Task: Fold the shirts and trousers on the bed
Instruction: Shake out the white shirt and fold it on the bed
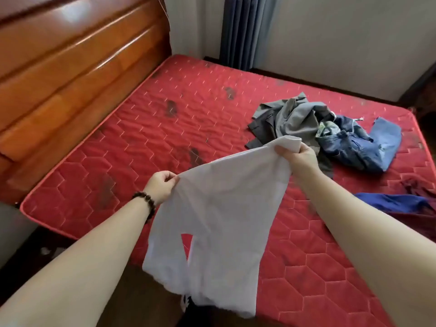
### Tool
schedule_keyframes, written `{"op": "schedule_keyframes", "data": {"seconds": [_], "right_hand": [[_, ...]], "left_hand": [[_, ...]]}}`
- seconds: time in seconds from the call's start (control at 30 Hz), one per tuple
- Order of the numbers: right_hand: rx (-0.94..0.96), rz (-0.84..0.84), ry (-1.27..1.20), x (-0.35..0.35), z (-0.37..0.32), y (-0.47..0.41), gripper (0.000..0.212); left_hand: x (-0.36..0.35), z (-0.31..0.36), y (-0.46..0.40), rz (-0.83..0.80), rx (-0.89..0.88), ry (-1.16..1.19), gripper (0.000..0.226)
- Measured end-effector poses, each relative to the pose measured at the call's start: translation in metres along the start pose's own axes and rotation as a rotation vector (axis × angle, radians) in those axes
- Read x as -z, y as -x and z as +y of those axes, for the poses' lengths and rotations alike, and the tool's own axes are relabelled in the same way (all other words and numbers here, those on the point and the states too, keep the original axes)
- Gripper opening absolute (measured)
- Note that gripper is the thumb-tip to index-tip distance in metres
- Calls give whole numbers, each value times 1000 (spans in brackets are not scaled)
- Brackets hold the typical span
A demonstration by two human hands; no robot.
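Observation:
A white shirt (221, 223) hangs in the air over the near edge of the red quilted mattress (146, 128). My left hand (160, 185) pinches its left top corner, and my right hand (299, 156) grips its right top corner, held higher. The cloth droops down past the bed's edge. Farther back on the right lie a crumpled grey garment (290, 119) and blue jeans (361, 145), touching each other. A blue garment (391, 201) and a dark red one (417, 187) lie at the right edge.
A glossy wooden headboard (77, 74) runs along the left side of the bed. A blue-grey curtain (245, 31) and pale walls stand behind the far edge. Dark floor shows below the bed's near corner.

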State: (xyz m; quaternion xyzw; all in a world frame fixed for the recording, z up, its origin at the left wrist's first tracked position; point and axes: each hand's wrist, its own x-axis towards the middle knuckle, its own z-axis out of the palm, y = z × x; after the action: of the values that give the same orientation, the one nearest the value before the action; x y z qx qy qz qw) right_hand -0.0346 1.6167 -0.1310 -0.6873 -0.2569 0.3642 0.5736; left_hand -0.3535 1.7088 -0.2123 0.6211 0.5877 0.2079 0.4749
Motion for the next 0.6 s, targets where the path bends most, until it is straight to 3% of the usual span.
{"op": "schedule_keyframes", "data": {"seconds": [0.43,0.5,0.57,0.6], "right_hand": [[15,-27,201,-92,126,-269,11],[-3,-56,343,-100,145,-307,29],[-44,-60,632,-102,175,-328,62],[-25,-69,749,-102,195,-331,69]], "left_hand": [[-79,-68,-257,219,46,-146,15],[-90,-75,-289,284,82,-176,13],[-105,-87,-310,316,99,-405,31],[-115,-93,-315,322,57,-515,36]]}}
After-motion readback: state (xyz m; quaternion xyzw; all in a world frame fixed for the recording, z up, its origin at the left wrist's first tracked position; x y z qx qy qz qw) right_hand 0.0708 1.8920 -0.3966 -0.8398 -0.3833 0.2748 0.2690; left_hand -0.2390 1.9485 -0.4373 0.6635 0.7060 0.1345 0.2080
